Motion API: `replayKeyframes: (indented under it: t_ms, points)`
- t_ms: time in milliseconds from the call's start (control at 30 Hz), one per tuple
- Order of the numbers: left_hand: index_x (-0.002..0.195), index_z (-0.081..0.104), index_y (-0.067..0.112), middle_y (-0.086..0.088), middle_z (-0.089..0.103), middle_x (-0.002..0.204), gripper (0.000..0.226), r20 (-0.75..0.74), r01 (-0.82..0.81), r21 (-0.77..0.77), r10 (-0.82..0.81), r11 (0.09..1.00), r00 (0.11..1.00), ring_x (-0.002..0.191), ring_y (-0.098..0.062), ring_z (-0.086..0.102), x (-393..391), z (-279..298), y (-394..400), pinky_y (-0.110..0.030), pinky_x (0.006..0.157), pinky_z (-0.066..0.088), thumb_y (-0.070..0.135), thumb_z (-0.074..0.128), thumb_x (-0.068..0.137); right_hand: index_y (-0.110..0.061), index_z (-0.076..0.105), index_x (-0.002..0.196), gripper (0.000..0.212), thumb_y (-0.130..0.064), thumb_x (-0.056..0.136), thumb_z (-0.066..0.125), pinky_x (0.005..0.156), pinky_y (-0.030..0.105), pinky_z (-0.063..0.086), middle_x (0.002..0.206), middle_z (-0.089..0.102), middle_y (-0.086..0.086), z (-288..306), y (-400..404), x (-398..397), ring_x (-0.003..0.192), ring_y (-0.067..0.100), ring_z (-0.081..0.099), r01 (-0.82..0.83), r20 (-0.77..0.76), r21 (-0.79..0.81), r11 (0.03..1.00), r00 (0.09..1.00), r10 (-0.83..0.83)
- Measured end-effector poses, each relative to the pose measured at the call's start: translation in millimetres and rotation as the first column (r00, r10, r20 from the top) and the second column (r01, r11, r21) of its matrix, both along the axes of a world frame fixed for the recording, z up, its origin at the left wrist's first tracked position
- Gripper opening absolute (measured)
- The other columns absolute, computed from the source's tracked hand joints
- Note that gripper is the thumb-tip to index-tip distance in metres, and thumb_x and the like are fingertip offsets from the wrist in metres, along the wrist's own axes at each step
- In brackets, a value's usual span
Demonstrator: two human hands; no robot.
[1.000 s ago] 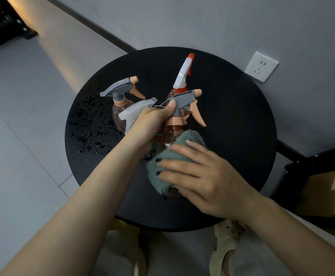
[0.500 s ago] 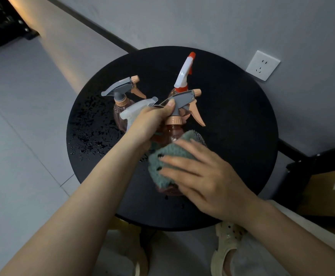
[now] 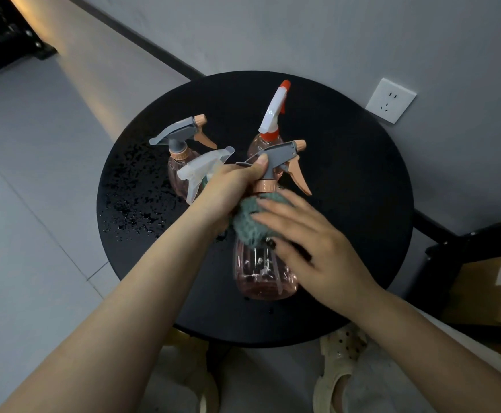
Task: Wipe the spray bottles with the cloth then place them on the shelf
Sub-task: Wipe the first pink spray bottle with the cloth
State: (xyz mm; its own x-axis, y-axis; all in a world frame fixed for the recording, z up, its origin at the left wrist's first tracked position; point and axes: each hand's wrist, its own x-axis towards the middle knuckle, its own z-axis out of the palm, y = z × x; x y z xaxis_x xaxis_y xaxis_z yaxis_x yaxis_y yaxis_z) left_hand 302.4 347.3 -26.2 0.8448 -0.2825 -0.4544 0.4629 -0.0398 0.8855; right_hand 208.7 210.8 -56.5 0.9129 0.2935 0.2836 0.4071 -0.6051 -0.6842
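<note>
**A:** Cloth (image 3: 253, 222) has climbed since a second ago. It was low on the pink bottle (image 3: 262, 272); now it bunches just under the collar, and the lower body shows bare.

**B:** So what are my hands doing?

**A:** Going left to right from that bottle: your left hand (image 3: 231, 189) is curled round its neck, thumb on the grey trigger head, steadying it over the round black table (image 3: 347, 204). Your right hand (image 3: 311, 242) lies on the cloth with straight fingers, pressing it against the shoulder.

**B:** Nearly done, then?

**A:** I'd judge this bottle's wipe is close to finished. Three more bottles stand behind it, and no shelf is visible.
</note>
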Motion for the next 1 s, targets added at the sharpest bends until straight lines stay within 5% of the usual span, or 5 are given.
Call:
replayKeyframes:
  t_ms: [133, 333, 567, 800, 1000]
  points:
    - [0.078, 0.064, 0.005, -0.005, 0.071, 0.067, 0.031, -0.006, 0.007, 0.022, -0.007, 1.000, 1.000, 0.065, -0.017, 0.068, 1.7, -4.3, 2.1, -0.029, 0.070, 0.055, 0.030, 0.053, 0.094, -0.024, 0.045, 0.137, 0.042, -0.024, 0.095, 0.045, 0.112, 0.015, 0.021, 0.142, 0.040, -0.018, -3.1, 1.8, 1.9, 0.140, 0.003, 0.025, 0.065, -0.063, 0.118, 0.991, 0.996, -0.058]
    - [0.077, 0.060, 0.012, 0.004, 0.068, 0.054, 0.027, -0.029, -0.038, -0.015, 0.038, 0.999, 0.999, 0.043, -0.004, 0.061, 0.3, 8.7, 4.9, -0.013, 0.039, 0.043, 0.027, 0.048, 0.097, -0.016, 0.057, 0.126, 0.033, -0.018, 0.095, 0.049, 0.112, 0.045, 0.032, 0.135, 0.054, 0.000, -4.4, 0.3, -9.9, 0.138, 0.026, 0.034, -0.158, 0.237, -0.284, 0.946, 0.944, 0.229]
    - [0.084, 0.060, 0.013, 0.005, 0.070, 0.058, 0.025, -0.016, -0.048, -0.021, 0.048, 0.999, 0.999, 0.047, -0.005, 0.064, 3.0, 7.7, 6.4, -0.014, 0.039, 0.044, 0.028, 0.047, 0.098, -0.018, 0.061, 0.124, 0.030, -0.020, 0.095, 0.052, 0.115, 0.044, 0.024, 0.134, 0.056, -0.002, -5.9, -0.5, -16.7, 0.136, 0.025, 0.036, -0.294, 0.241, -0.553, 0.780, 0.839, 0.487]
    - [0.073, 0.062, 0.007, 0.000, 0.066, 0.053, 0.033, -0.027, -0.017, -0.019, 0.016, 1.000, 1.000, 0.045, -0.009, 0.060, 0.9, 0.3, -0.5, -0.017, 0.046, 0.047, 0.029, 0.051, 0.096, -0.018, 0.055, 0.129, 0.036, -0.022, 0.095, 0.047, 0.114, 0.033, 0.028, 0.138, 0.050, -0.005, -1.2, 2.7, -4.8, 0.140, 0.017, 0.031, -0.054, 0.127, -0.169, 0.984, 0.989, 0.076]
    - [0.076, 0.063, 0.007, -0.002, 0.069, 0.061, 0.029, -0.035, 0.003, -0.040, -0.005, 0.999, 0.999, 0.057, -0.012, 0.066, 2.6, -5.4, 1.6, -0.020, 0.055, 0.054, 0.027, 0.053, 0.095, -0.023, 0.046, 0.136, 0.041, -0.021, 0.095, 0.046, 0.113, 0.016, 0.021, 0.143, 0.042, -0.013, -3.7, 4.0, -0.4, 0.140, 0.003, 0.026, 0.078, -0.083, 0.151, 0.986, 0.994, -0.066]
